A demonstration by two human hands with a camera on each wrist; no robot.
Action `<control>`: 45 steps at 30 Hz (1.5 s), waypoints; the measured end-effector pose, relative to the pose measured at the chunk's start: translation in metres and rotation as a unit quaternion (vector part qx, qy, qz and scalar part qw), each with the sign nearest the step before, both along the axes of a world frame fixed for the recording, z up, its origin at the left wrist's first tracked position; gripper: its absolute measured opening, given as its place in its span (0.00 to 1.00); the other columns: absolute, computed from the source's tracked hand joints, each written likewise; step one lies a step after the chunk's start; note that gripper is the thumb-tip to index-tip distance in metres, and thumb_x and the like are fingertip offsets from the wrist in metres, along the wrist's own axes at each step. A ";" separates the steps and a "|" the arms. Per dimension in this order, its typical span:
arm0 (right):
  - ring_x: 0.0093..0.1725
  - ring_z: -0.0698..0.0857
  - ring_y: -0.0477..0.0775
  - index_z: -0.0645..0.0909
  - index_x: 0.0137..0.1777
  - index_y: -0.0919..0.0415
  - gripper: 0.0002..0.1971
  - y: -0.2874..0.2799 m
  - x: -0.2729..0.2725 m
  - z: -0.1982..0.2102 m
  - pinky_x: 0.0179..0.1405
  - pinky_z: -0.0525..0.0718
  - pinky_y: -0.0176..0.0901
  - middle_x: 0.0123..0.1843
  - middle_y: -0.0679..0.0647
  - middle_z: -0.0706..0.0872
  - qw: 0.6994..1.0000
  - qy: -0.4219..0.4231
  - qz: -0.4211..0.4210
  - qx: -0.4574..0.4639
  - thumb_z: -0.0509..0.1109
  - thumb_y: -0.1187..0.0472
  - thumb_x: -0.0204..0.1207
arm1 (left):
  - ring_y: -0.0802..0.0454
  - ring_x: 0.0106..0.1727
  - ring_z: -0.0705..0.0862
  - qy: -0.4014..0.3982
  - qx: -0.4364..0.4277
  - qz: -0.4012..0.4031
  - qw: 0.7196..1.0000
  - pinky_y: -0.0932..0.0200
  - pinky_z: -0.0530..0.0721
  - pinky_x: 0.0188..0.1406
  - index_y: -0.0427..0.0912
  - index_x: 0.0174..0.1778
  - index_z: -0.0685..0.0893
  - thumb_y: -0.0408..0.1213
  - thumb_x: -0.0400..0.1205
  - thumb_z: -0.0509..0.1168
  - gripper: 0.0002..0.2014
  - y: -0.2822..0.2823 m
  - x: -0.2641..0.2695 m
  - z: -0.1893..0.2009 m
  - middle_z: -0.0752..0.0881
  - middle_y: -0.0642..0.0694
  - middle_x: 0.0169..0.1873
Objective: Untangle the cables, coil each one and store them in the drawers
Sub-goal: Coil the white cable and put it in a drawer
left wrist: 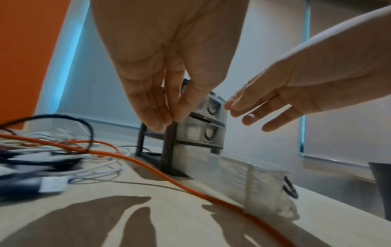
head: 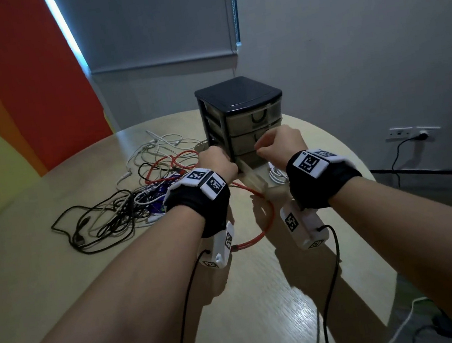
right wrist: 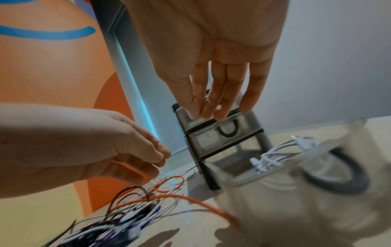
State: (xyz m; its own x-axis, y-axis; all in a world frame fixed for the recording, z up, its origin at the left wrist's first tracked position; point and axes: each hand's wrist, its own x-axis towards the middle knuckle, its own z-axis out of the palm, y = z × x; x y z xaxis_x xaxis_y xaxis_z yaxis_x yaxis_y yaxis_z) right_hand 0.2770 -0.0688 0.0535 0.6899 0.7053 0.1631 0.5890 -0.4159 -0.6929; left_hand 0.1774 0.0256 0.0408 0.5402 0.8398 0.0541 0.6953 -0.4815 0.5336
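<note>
left hand [left wrist: 167, 70]: raised above the table, fingers straight and bunched pointing down, tips close together near the unit's front post; seems to hold nothing, though a thin strand can't be ruled out.
right hand [right wrist: 213, 55]: raised, fingers straight and loosely spread, empty; tips hang in front of the upper drawers, not touching as far as I can tell.
open drawer [right wrist: 281, 160]: bottom one, pulled well out toward the person, translucent with a dark loop handle; sits below and between both wrists.
white cable [right wrist: 281, 150]: coiled, already inside the open drawer.
orange cable [left wrist: 169, 177]: runs from the pile along the table, right against the open drawer's left side, then loops toward the person under the left wrist.
cable pile [head: 124, 197]: black, white, orange and purple cables tangled left of the unit, well apart from the drawer's mouth.
drawer unit [head: 237, 94]: small black frame, three drawers, upper two closed, at the table's [head: 60, 282] far side.
stage (judgement): one cable stored, most of the pile not yet sorted.
risk 1: pushing the drawer shut could pinch or drag the orange cable, since it lies touching the drawer side.
risk 2: pulling orange out of the pile may tighten knots or drag the whole tangle along.
risk 3: the unit looks light; a snag could shift it.
</note>
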 end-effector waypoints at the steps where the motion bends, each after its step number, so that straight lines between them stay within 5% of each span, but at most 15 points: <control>1: 0.54 0.86 0.54 0.89 0.49 0.56 0.09 0.003 -0.007 0.000 0.54 0.80 0.39 0.52 0.56 0.90 1.000 -0.001 0.011 -0.003 0.69 0.65 0.74 | 0.39 0.55 0.84 0.002 0.009 0.004 1.000 0.55 0.81 0.48 0.35 0.51 0.88 0.29 0.76 0.63 0.11 0.005 -0.009 -0.001 0.87 0.36 0.52; 11: 0.52 0.87 0.54 0.89 0.50 0.58 0.09 0.035 -0.058 -0.019 0.52 0.82 0.39 0.51 0.56 0.90 0.995 0.005 0.090 -0.049 0.68 0.68 0.76 | 0.43 0.55 0.84 0.025 0.024 0.029 0.999 0.56 0.81 0.52 0.38 0.47 0.90 0.29 0.79 0.64 0.09 0.044 -0.076 -0.029 0.89 0.40 0.51; 16: 0.51 0.87 0.56 0.88 0.53 0.61 0.11 0.049 -0.062 -0.033 0.58 0.84 0.50 0.50 0.58 0.90 0.992 0.034 0.105 -0.059 0.65 0.69 0.78 | 0.42 0.55 0.83 0.002 0.065 -0.031 0.997 0.57 0.77 0.50 0.39 0.51 0.89 0.33 0.81 0.63 0.10 0.050 -0.076 -0.040 0.88 0.41 0.51; 22: 0.56 0.86 0.55 0.85 0.57 0.61 0.17 0.057 -0.061 -0.047 0.62 0.81 0.49 0.52 0.58 0.89 0.986 0.011 0.121 -0.111 0.59 0.73 0.78 | 0.43 0.70 0.66 0.150 0.143 -0.095 0.974 0.48 0.70 0.66 0.44 0.70 0.78 0.45 0.84 0.59 0.19 0.053 -0.063 -0.047 0.72 0.41 0.67; 28: 0.58 0.85 0.55 0.85 0.58 0.59 0.15 0.055 -0.061 -0.054 0.62 0.80 0.47 0.56 0.55 0.89 0.981 -0.025 0.130 -0.142 0.61 0.70 0.77 | 0.42 0.72 0.63 0.235 0.151 -0.092 0.956 0.44 0.67 0.68 0.46 0.65 0.80 0.49 0.83 0.60 0.18 0.058 -0.064 -0.053 0.69 0.40 0.68; 33: 0.57 0.85 0.55 0.85 0.59 0.59 0.14 0.054 -0.060 -0.054 0.61 0.82 0.47 0.57 0.56 0.88 0.985 -0.027 0.121 -0.119 0.65 0.67 0.77 | 0.42 0.65 0.72 0.112 0.167 -0.082 0.976 0.49 0.70 0.61 0.41 0.59 0.80 0.47 0.85 0.56 0.15 0.053 -0.072 -0.039 0.77 0.40 0.60; 36: 0.57 0.85 0.54 0.84 0.60 0.59 0.14 0.056 -0.062 -0.051 0.60 0.81 0.45 0.57 0.55 0.88 0.987 -0.030 0.120 -0.101 0.68 0.66 0.75 | 0.41 0.52 0.78 -0.029 0.177 -0.073 0.981 0.52 0.72 0.46 0.38 0.48 0.78 0.43 0.86 0.55 0.12 0.051 -0.082 -0.026 0.81 0.40 0.46; 40: 0.58 0.84 0.53 0.82 0.63 0.59 0.17 0.057 -0.069 -0.043 0.61 0.80 0.43 0.59 0.55 0.86 0.989 -0.023 0.123 -0.083 0.72 0.61 0.74 | 0.41 0.40 0.78 -0.156 0.206 -0.047 0.965 0.49 0.78 0.39 0.35 0.44 0.78 0.40 0.86 0.55 0.12 0.060 -0.090 -0.006 0.81 0.39 0.36; 45: 0.61 0.83 0.53 0.79 0.67 0.60 0.23 0.056 -0.080 -0.031 0.63 0.79 0.44 0.63 0.55 0.84 0.991 0.001 0.128 -0.036 0.76 0.59 0.72 | 0.43 0.37 0.77 -0.242 0.273 -0.041 0.930 0.54 0.70 0.33 0.34 0.45 0.78 0.39 0.87 0.54 0.12 0.057 -0.094 0.027 0.80 0.39 0.33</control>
State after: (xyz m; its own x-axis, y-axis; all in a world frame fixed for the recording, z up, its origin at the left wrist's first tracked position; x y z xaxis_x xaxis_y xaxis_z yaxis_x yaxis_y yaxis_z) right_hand 0.1974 -0.0131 0.0220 0.4873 0.8670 0.1043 0.6800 -0.3018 -0.6683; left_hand 0.0835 0.0830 0.0682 0.4024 0.5735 0.7135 0.3862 -0.8130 0.4357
